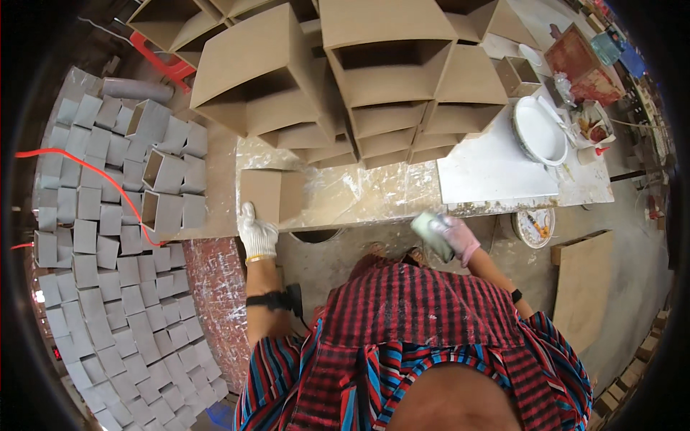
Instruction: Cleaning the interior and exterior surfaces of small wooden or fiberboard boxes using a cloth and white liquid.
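My left hand (pixel 259 235), in a white knit glove, grips the near left corner of a small plain brown box (pixel 261 188). The box rests at the front edge of the worktable (pixel 345 188), and its right side looks smeared by motion. My right hand (pixel 460 237), in a pinkish glove, is off the table's front edge and apart from the box. Its fingers close round a pale green pad (pixel 430 228), which looks like a sponge; its exact kind is blurred.
Open brown boxes (pixel 392 68) are stacked at the table's back. Farther right are a white sheet (pixel 489 172) and a round white basin (pixel 540 131). Many grey boxes (pixel 122 266) line the left, crossed by an orange hose (pixel 93 171). A bucket (pixel 534 227) stands below the table.
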Demonstrator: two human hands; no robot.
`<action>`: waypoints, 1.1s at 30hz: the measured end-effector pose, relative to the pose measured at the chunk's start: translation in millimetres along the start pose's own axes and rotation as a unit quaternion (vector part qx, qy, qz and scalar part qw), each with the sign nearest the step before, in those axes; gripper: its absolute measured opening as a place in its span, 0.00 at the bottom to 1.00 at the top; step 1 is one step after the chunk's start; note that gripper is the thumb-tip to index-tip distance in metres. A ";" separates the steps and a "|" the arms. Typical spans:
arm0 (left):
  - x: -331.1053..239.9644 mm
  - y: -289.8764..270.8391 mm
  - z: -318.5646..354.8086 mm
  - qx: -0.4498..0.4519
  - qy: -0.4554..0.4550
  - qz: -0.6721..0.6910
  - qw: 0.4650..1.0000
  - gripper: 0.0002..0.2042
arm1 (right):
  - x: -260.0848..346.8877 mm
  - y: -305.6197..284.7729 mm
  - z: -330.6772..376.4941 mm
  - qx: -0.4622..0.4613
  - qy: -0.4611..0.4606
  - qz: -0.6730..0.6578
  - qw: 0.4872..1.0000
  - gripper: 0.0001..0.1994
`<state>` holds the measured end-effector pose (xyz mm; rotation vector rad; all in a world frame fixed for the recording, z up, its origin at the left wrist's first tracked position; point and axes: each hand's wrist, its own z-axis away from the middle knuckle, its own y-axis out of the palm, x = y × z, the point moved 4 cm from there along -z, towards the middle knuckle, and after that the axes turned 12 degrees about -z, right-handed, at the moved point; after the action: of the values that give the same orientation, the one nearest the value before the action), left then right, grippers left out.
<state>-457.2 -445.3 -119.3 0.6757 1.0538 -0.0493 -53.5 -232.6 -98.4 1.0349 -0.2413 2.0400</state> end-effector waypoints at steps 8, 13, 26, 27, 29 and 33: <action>8.5 30.0 91.1 0.024 -0.153 -0.040 0.987 0.18 | 0.8 -8.5 -7.7 0.072 -0.043 -0.350 0.933 0.28; 28.4 79.5 84.6 0.173 -0.092 -0.334 0.922 0.13 | 21.8 10.7 -11.1 0.115 -0.021 -0.469 0.875 0.30; 103.6 281.3 99.2 0.511 -0.144 -0.385 0.755 0.14 | 37.4 -91.5 14.5 -0.039 -0.167 -0.476 0.862 0.29; 114.5 290.1 99.2 0.520 -0.143 -0.393 0.745 0.14 | 34.6 -105.3 14.5 -0.036 -0.178 -0.473 0.862 0.30; 127.5 315.7 105.4 0.526 -0.126 -0.401 0.739 0.15 | 35.1 -131.7 17.0 -0.029 -0.204 -0.463 0.862 0.31; 170.3 351.1 104.1 0.525 -0.066 -0.398 0.750 0.15 | 40.6 -180.7 19.4 -0.032 -0.197 -0.508 0.838 0.34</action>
<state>-165.7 -173.8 -53.3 1.1402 1.0568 -1.5217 78.3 -101.3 -88.4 1.1784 0.0482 0.8467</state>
